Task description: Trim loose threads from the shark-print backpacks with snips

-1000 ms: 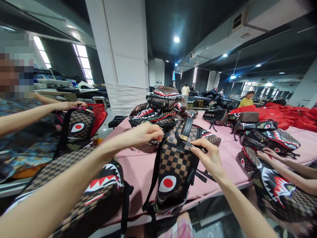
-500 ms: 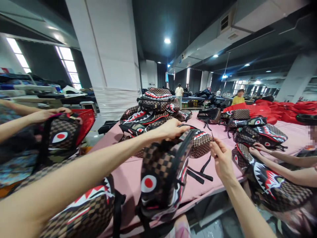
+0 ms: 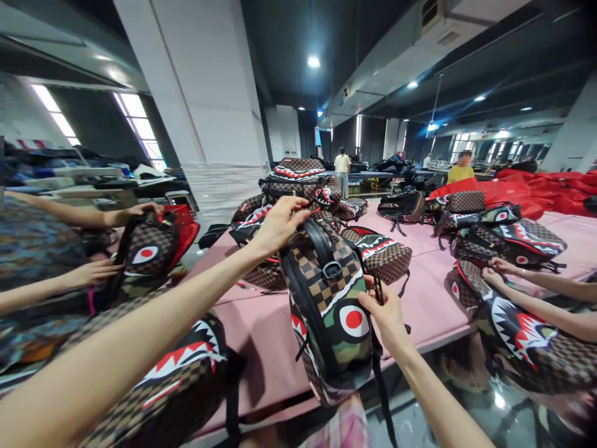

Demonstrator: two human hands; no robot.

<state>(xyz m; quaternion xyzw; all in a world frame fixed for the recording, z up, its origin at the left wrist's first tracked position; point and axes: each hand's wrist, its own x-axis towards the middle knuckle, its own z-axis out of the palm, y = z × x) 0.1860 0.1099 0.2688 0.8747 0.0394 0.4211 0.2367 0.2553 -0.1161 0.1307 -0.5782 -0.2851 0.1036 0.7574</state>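
A checkered backpack (image 3: 321, 274) with a camouflage panel, a red-and-white eye and a black top handle stands on end at the table's front edge. My left hand (image 3: 282, 224) grips its upper edge, fingers closed beside the handle. Against the pack's right side, my right hand (image 3: 385, 314) is closed around small dark thread snips (image 3: 377, 287), their prongs pointing up; the rest is hidden in the palm. Just behind lies another shark-mouth backpack (image 3: 385, 252). A further checkered backpack (image 3: 186, 379) lies below my left forearm.
Backpacks are piled (image 3: 293, 180) at the back of the pink table (image 3: 261, 317), with more (image 3: 504, 233) to the right. A co-worker's hands (image 3: 100, 274) handle a backpack at left; another co-worker's hands (image 3: 499, 274) hold one at right. Red material (image 3: 536, 193) covers the far right.
The backpack has been turned, so its camouflage side and top handle now face me. My left hand moved left; my right hand came down and left against the pack.
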